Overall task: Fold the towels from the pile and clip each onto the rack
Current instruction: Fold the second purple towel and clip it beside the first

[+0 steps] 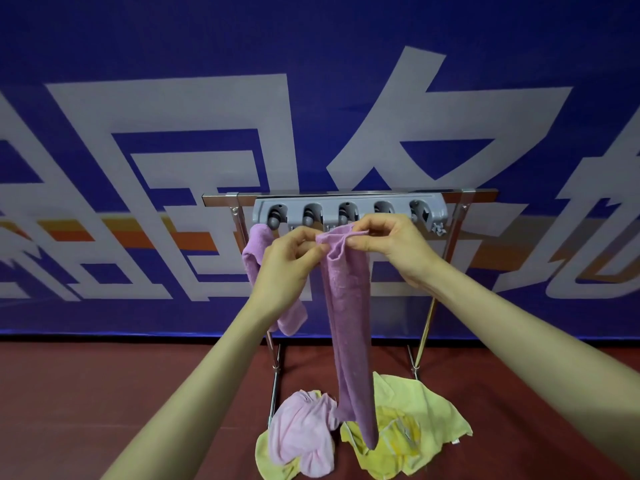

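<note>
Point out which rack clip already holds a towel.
The leftmost clip of the five: a purple towel hangs from it. The other four are bare; the left hand and right hand pinch a second towel below them.

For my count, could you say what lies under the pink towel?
A yellow towel pokes out beneath the pink towel; whatever else lies under it is covered.

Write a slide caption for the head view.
Left hand and right hand pinch a purple towel at the rack's clip bar.
</note>
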{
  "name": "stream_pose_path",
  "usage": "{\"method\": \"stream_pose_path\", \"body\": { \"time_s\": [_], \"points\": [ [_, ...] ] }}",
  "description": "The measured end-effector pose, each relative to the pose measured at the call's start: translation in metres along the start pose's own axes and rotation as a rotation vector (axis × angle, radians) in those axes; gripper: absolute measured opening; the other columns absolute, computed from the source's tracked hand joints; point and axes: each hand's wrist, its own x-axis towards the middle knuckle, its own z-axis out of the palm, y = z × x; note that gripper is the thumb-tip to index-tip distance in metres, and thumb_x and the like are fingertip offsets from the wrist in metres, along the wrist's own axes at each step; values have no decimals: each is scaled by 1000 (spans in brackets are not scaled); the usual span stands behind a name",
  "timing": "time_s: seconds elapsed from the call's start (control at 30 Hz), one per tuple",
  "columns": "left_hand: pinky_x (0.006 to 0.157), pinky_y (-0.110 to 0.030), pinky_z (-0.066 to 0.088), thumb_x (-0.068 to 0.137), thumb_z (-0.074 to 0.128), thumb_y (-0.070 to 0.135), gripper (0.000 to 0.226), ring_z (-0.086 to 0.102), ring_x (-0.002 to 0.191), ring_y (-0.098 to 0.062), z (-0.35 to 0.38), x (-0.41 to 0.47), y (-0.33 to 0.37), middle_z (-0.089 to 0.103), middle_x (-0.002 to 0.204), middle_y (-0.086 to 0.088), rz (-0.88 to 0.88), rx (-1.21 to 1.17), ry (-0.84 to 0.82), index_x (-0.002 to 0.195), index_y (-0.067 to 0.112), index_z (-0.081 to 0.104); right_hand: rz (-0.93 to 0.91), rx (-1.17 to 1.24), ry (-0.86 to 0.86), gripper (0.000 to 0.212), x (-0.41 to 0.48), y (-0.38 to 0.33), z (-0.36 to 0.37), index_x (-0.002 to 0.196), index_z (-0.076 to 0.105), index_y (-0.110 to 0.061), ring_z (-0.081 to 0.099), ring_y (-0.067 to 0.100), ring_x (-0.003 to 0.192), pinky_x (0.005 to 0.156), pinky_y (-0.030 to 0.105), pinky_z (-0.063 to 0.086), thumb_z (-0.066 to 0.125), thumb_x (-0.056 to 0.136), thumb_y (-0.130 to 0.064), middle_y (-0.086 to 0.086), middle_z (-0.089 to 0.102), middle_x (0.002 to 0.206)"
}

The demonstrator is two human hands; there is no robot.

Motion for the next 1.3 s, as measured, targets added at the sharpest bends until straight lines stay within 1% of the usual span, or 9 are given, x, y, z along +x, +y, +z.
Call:
{"method": "stream_pose_path", "body": {
  "time_s": [0.13,0.33,0.53,0.67,0.77,0.83,1.03,1.17,1.3],
  "points": [
    [84,-60,50,92,58,31,9,66,77,-34,7,1,2,71,75,-15,34,87,9,93,24,63,-29,-26,117,13,0,0,3,85,68,5,59,17,77,72,26,50,72,78,-5,16,65,82],
    [77,-61,51,89,55,19,9,64,79,-41,11,-3,4,71,73,-9,68,114,23,90,22,63,-18,-13,156,11,-5,0,3,81,65,7,56,18,72,68,28,47,72,77,-2,11,62,73],
    [83,-47,55,88,55,9,14,62,71,-13,10,-4,3,67,65,5,35,98,75,93,17,65,-11,-9,145,13,-7,-4,3,81,62,8,60,20,74,69,30,50,71,78,-1,10,64,74],
    [83,-39,53,94,51,17,14,61,78,-12,8,-7,3,68,78,1,3,27,88,93,20,65,-26,-10,146,13,-6,-6,6,81,62,11,59,17,71,67,25,50,71,77,2,8,63,71],
    [81,-19,52,92,59,31,15,63,84,-4,6,-10,3,69,84,9,4,-22,73,97,19,67,-24,6,146,12,-5,-6,9,81,61,11,59,20,71,67,27,49,70,77,4,14,64,73],
    [73,-12,50,89,63,27,12,63,79,-1,5,-11,2,69,82,8,25,38,94,95,18,67,-19,6,136,12,-5,-6,10,81,60,11,58,23,72,70,33,49,70,77,4,18,63,76],
    [66,-8,43,87,66,17,2,57,70,3,2,-7,3,64,75,11,160,155,173,86,18,66,27,46,138,21,-7,-1,16,87,51,-13,63,26,82,82,46,52,69,81,-4,17,65,85],
    [66,-10,43,86,68,18,6,56,70,0,1,-3,10,66,77,7,184,131,200,87,11,69,144,192,49,30,-13,6,16,108,58,-11,66,22,93,84,35,55,69,81,-5,7,69,100],
    [67,-13,46,85,69,17,8,58,72,-4,3,0,17,67,79,4,206,88,180,89,10,69,179,283,0,21,-20,14,17,103,69,-14,70,15,89,76,26,55,63,85,-5,2,74,95]
  ]
}}
